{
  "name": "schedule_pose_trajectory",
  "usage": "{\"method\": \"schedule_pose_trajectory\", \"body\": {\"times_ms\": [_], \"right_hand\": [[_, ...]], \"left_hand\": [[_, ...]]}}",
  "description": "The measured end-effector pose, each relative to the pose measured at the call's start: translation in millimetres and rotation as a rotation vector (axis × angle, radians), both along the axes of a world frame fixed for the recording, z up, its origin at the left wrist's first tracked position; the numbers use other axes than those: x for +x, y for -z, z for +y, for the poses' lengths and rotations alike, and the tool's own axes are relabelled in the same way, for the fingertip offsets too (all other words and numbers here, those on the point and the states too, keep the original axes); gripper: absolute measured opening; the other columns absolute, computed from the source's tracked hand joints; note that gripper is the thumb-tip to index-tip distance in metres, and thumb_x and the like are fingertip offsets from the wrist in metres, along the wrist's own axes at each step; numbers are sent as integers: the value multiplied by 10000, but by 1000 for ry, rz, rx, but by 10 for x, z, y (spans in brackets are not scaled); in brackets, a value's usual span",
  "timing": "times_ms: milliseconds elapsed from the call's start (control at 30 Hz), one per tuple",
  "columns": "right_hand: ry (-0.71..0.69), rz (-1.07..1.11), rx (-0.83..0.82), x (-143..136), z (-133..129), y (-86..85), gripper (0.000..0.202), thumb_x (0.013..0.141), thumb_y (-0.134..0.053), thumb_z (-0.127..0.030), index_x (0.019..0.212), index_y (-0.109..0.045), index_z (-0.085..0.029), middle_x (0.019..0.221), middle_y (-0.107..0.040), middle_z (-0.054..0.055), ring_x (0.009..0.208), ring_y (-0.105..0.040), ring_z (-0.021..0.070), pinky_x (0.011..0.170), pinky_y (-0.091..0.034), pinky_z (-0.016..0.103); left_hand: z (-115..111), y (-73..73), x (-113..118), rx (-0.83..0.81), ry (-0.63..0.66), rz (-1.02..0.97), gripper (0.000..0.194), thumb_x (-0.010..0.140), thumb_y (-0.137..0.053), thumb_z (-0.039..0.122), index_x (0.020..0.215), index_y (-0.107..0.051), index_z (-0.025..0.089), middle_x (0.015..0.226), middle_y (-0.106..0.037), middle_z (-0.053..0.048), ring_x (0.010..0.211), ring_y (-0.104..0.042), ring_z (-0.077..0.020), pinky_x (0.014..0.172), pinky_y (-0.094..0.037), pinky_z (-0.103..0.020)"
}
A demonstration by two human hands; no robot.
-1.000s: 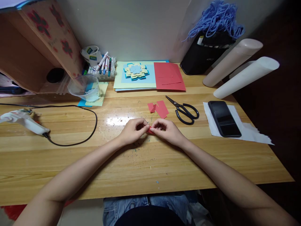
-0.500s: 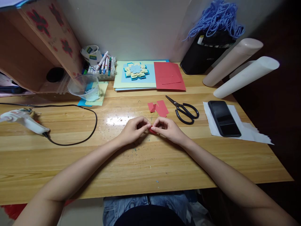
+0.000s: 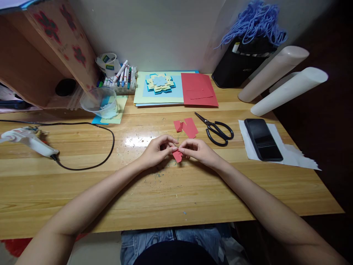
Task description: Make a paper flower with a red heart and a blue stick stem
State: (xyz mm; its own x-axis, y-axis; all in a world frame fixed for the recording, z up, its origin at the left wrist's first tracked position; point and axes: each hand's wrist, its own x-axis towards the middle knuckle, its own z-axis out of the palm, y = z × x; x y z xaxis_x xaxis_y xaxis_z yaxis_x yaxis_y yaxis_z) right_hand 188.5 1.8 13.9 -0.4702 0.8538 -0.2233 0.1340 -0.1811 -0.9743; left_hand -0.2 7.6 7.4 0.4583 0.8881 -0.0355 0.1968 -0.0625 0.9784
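Between my two hands is a small folded piece of red paper [image 3: 177, 156] with a stepped edge. My left hand [image 3: 160, 150] pinches it from the left between thumb and fingers. From the right, my right hand [image 3: 200, 150] pinches the same piece, its fingertips almost meeting those of the left. Part of the paper is hidden behind the fingers. Just beyond my hands lie red paper scraps [image 3: 190, 127] on the wooden table. Black-handled scissors [image 3: 219, 131] rest to their right, blades pointing away to the left.
A glue gun [image 3: 30, 141] with a looping cord lies at left. Behind are a clear plastic tub [image 3: 99, 105], markers [image 3: 124, 75], a layered paper flower [image 3: 160, 83] and a red sheet [image 3: 198, 88]. A phone [image 3: 263, 140] on white paper and two tubes [image 3: 289, 90] are at right.
The red paper piece has turned between my fingers, so more of its stepped, folded shape shows below them. Both hands stay in nearly the same place.
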Motion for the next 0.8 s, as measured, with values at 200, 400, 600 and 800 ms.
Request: {"method": "schedule_pose_trajectory", "body": {"times_ms": [200, 400, 600, 800], "right_hand": [[-30, -72, -10, 6, -14, 16, 217, 730, -632, -365, 737, -606, -150, 660, -582, 7, 576, -504, 96, 529, -370, 227], [32, -55, 31, -52, -40, 11, 226, 746, -609, -371, 703, -569, -153, 640, -559, -6, 569, -493, 92, 540, -370, 229], [47, -43, 82, -51, -40, 14, 211, 777, -574, -364, 719, -571, -161, 696, -563, -3, 627, -512, 101, 600, -405, 236], [9, 12, 24, -5, -14, 33, 218, 724, -647, -342, 836, -609, -159, 796, -624, 31, 712, -577, 126, 653, -449, 254]], "left_hand": [[-11, -4, -6, 35, 61, 20, 210, 801, -546, 281, 971, -552, 158, 792, -614, -26, 652, -508, -99, 594, -387, -231], [-5, 4, -9, 3, 64, -29, 231, 826, -518, 308, 1000, -542, 156, 816, -612, -41, 722, -549, -120, 664, -419, -258], [6, 15, -11, -20, 60, -68, 219, 818, -537, 291, 989, -541, 155, 810, -605, -34, 729, -560, -115, 657, -421, -245], [13, 25, -12, -24, 72, -70, 214, 803, -555, 276, 982, -538, 159, 783, -605, -27, 705, -559, -111, 647, -421, -244]]}}
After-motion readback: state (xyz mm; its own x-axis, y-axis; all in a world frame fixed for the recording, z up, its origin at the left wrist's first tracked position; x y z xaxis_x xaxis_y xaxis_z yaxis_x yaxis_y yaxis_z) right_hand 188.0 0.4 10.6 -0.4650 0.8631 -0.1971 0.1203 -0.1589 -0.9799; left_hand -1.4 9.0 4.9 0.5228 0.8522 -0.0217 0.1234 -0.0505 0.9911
